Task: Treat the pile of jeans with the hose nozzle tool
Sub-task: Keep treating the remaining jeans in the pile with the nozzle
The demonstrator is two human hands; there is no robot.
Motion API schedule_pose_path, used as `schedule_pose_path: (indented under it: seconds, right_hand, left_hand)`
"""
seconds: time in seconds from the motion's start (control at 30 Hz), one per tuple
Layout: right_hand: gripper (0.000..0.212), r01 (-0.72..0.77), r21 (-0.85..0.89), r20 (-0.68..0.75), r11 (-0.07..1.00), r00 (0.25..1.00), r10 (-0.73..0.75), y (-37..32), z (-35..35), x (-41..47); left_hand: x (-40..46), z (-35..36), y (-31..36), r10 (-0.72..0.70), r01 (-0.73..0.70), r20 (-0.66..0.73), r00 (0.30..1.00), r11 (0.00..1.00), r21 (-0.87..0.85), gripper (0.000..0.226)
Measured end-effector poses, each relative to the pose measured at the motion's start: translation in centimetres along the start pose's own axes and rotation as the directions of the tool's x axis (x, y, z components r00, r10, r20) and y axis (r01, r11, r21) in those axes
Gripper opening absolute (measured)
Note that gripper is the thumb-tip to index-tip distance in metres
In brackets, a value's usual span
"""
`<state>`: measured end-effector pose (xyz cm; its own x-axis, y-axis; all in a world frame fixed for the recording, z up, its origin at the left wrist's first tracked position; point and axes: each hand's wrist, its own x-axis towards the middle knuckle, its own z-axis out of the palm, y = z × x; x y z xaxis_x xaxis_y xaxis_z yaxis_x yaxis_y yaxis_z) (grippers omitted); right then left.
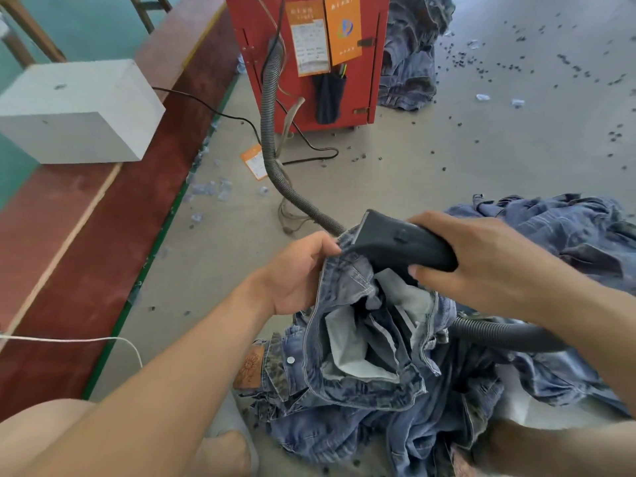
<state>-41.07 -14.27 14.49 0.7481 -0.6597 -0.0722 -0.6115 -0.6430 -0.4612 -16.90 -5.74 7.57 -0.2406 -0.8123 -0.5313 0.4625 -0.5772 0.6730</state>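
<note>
The left hand (296, 270) pinches the waistband of the jeans (364, 339), lifted over the floor pile (378, 425). The right hand (481, 259) wraps the black nozzle (399, 242), pressed at the waist opening.

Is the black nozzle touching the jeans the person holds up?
Touching. The head view shows the nozzle, gripped by the right hand, pressed onto the waistband of the jeans that the left hand holds.

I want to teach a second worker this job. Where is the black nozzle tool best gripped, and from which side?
Grip the nozzle tool by its narrow rear handle, where the right hand wraps it now, coming from the right, hose side. The wide mouth points left into the jeans that the left hand holds open, so that end should stay free.
</note>
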Motion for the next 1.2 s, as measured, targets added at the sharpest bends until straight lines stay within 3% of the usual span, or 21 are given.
schedule_pose_path:
  seconds: [0.23, 0.47, 0.6, 0.67, 0.73, 0.8, 0.93, 1.0, 1.1, 1.2]
  right_hand:
    - [0.026, -0.011, 0.137, -0.045, 0.991, 0.999, 0.017, -0.2, -0.3, 1.4]
    - [0.021, -0.043, 0.149, 0.169, 0.988, 0.985, 0.017, 0.1, -1.8, 0.6]
    - [0.015, -0.068, 0.165, -0.035, 0.984, 0.997, 0.075, -0.3, -0.9, 1.4]
    - [0.016, -0.1, 0.282, -0.098, 0.954, 0.986, 0.132, 0.4, -1.7, 1.5]
    - [0.016, -0.102, 0.376, -0.023, 0.921, 0.993, 0.119, 1.0, -3.0, 1.2]
    - [0.019, -0.091, 0.334, 0.101, 0.938, 0.993, 0.06, 1.2, -3.3, 0.6]
    - [0.023, 0.0, 0.132, 0.223, 0.991, 0.974, -0.03, 0.1, -0.7, 0.5]
    - [0.018, 0.001, 0.141, 0.136, 0.99, 0.99, -0.02, -0.4, 0.5, 0.9]
    - [0.016, -0.086, 0.241, -0.082, 0.967, 0.991, 0.108, 0.1, -0.1, 1.5]
    - [0.019, -0.142, 0.392, -0.076, 0.909, 0.98, 0.185, 1.3, -1.9, 1.2]
  left_hand:
    - [0.6, -0.1, -0.5, 0.0, -0.01, 0.044, 0.999, 0.972, 0.234, 0.053]
    - [0.5, -0.3, -0.4, 0.03, -0.05, 0.105, 0.994, 0.979, 0.196, 0.056]
    - [-0.1, -0.1, -1.1, -0.037, -0.001, 0.176, 0.984, 0.977, 0.212, 0.055]
    - [-0.1, -0.1, -1.0, -0.014, -0.025, 0.157, 0.988, 0.969, 0.247, 0.054]
    - [0.0, -0.1, -0.8, 0.065, -0.08, 0.065, 0.996, 0.958, 0.276, 0.053]
    - [0.2, -0.4, -0.6, 0.13, -0.127, 0.007, 0.991, 0.951, 0.281, 0.053]
    - [0.2, -0.5, -0.5, 0.14, -0.163, 0.107, 0.984, 0.953, 0.257, 0.044]
    - [0.0, -0.6, -0.7, 0.145, -0.169, 0.13, 0.981, 0.967, 0.192, 0.039]
    - [0.1, -1.2, -0.8, 0.175, -0.18, 0.053, 0.983, 0.977, 0.114, 0.04]
    - [0.3, -2.2, -0.5, 0.213, -0.209, -0.035, 0.976, 0.973, 0.095, 0.038]
